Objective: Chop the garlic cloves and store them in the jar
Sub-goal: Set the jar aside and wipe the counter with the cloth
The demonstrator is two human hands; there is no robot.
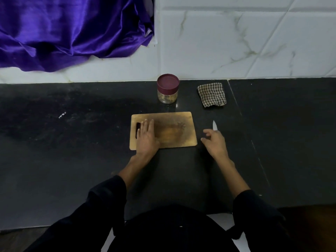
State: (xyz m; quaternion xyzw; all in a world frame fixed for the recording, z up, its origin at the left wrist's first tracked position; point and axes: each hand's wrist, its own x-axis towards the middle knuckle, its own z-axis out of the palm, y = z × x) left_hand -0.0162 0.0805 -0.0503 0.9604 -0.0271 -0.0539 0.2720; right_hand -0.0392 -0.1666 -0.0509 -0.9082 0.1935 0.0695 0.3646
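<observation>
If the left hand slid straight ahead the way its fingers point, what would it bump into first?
Probably nothing on the cutting board. The left hand points toward the wall, so it would likely pass left of the jar, though depth is hard to judge.

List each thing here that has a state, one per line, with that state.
Jar: upright, lid on, something pale inside.
Board: flat on the counter, no garlic visible on it.
Knife: on the counter right of the board, tip pointing away, handle hidden by the hand.
Cloth: folded, beside the jar.
Left hand: flat on the board, fingers straight.
Right hand: over the knife, grip unclear.
</observation>
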